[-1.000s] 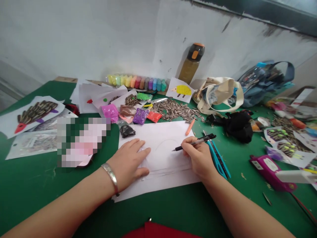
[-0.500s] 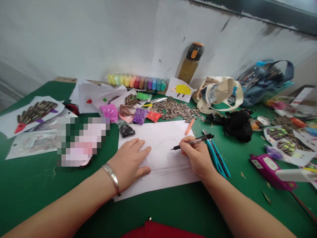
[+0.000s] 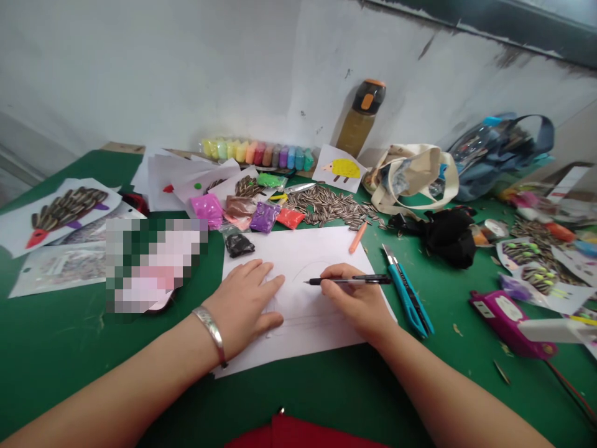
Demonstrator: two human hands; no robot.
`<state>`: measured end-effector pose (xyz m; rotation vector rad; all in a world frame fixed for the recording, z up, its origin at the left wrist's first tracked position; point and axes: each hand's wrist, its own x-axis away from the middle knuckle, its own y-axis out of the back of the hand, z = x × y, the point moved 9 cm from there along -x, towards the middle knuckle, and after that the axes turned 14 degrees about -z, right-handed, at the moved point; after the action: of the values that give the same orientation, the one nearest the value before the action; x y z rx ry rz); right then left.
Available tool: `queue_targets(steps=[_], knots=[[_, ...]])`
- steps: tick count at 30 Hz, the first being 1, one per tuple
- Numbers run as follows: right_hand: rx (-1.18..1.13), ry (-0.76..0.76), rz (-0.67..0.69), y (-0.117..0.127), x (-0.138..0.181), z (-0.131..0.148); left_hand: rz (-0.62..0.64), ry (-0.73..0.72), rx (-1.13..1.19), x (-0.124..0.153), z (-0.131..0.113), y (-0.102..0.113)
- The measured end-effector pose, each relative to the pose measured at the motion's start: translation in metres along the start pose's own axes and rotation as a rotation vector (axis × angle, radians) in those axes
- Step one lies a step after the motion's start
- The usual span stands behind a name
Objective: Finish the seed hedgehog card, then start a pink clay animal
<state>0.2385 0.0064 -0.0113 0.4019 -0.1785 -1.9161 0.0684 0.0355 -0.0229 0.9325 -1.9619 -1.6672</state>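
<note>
A sheet of white paper [image 3: 275, 249] lies in front of me, with a faint curved line and some lines along its lower part. My left hand [image 3: 249, 295] rests flat on its left side, fingers spread, holding nothing; a silver bracelet circles the wrist. My right hand [image 3: 354, 302] grips a black pen [image 3: 342, 280], held nearly level over the sheet with its tip pointing left. Whether the tip touches the paper I cannot tell. An orange crayon-like stick [image 3: 358, 238] lies at the sheet's upper right, and a teal utility knife [image 3: 408, 292] lies right of my right hand.
Behind the paper are small bags of coloured clay [image 3: 265, 216] and a heap of sunflower seeds [image 3: 326, 206]. A bottle [image 3: 361, 118] leans near the wall beside a cream tote bag [image 3: 413, 174]. At right lies a magenta glue gun-like tool [image 3: 508, 320]; a seed-covered hedgehog picture [image 3: 69, 211] is at left.
My right hand has shifted left over the paper with the pen, which now lies more level. My left hand stays in place.
</note>
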Motion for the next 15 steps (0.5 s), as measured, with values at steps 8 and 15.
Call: queue_targets(steps=[8,15], knots=[[0.070,0.099,0.068,-0.015,0.003,0.007,-0.075,-0.034,-0.014,0.002,0.000,0.000],[0.087,0.135,0.059,-0.017,0.005,0.009,-0.080,-0.036,-0.013,0.000,-0.003,0.004]])
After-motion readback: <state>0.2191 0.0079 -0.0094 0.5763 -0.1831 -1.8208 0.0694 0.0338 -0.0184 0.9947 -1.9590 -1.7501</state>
